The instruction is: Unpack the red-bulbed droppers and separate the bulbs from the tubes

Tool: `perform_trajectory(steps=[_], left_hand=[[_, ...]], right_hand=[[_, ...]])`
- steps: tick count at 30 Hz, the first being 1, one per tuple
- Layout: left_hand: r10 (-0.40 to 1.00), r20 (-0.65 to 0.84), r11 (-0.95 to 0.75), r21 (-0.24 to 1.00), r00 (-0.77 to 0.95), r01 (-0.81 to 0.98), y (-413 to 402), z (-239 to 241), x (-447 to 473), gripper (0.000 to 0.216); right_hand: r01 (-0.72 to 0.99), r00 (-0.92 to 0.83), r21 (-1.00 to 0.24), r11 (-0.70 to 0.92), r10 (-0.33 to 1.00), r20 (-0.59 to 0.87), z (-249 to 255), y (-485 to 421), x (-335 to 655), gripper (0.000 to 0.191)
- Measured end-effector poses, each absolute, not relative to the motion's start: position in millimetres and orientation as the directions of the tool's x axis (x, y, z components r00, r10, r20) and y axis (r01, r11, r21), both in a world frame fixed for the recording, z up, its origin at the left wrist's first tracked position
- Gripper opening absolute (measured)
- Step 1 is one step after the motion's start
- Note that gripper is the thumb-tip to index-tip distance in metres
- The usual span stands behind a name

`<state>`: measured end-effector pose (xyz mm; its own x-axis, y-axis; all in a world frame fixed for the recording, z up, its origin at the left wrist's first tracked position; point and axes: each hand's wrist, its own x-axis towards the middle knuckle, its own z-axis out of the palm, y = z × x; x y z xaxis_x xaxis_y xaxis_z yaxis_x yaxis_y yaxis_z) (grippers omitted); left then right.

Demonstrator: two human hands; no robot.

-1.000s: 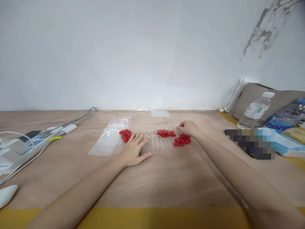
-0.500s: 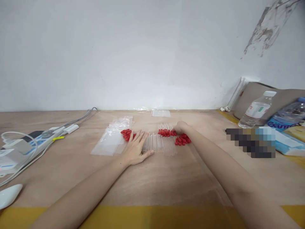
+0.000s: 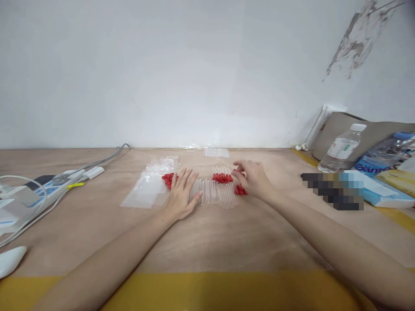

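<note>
My left hand (image 3: 181,196) lies with its fingers spread, partly covering a pile of red bulb-shaped pieces (image 3: 167,179) and touching the left end of a row of thin clear tubes (image 3: 214,192). Behind that row, a second group of clear tubes (image 3: 222,169) has red bulbs (image 3: 222,178) lined up at the near ends. My right hand (image 3: 253,176) is just right of these bulbs, thumb and fingers curved but apart, with nothing visible between them. Under it, a smaller pile of red bulbs (image 3: 240,189) is partly hidden.
Clear zip bags (image 3: 142,188) lie overlapped on the left, and a small white packet (image 3: 216,152) by the wall. A power strip (image 3: 61,183) with cables stands far left, above a white mouse-like object (image 3: 11,261). Bottles (image 3: 342,147) and a tissue pack (image 3: 379,190) sit at right.
My right hand has drawn back slightly toward me from the far tubes, its fingers opening and now covering part of the right pile. My left hand stays nearly still. The view has shifted slightly.
</note>
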<state>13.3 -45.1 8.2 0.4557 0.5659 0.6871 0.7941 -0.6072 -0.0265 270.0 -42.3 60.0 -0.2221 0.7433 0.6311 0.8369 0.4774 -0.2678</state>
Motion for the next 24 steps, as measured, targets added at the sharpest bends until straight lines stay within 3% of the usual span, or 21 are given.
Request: perform_trajectory(steps=[3, 8, 13, 24], left_hand=[[0.496, 0.710, -0.651, -0.076, 0.500, 0.755, -52.8, 10.0, 21.5, 0.056], [0.409, 0.662, -0.733, -0.171, 0.628, 0.658, -64.2, 9.2, 40.2, 0.036], [0.356, 0.664, -0.781, -0.174, 0.657, 0.600, -62.7, 2.5, 55.9, 0.021], [0.295, 0.668, -0.831, -0.172, 0.683, 0.528, -64.3, 5.8, 58.1, 0.016]], right_hand=[[0.819, -0.401, 0.008, 0.573, 0.562, 0.723, 23.6, -67.0, 268.9, 0.019], [0.742, -0.509, 0.151, 0.653, 0.403, 0.761, -7.7, -77.6, 262.9, 0.012], [0.653, -0.553, 0.171, 0.738, 0.310, 0.773, -6.9, -74.4, 257.5, 0.017], [0.569, -0.607, 0.183, 0.801, 0.260, 0.751, -12.6, -70.9, 255.1, 0.017]])
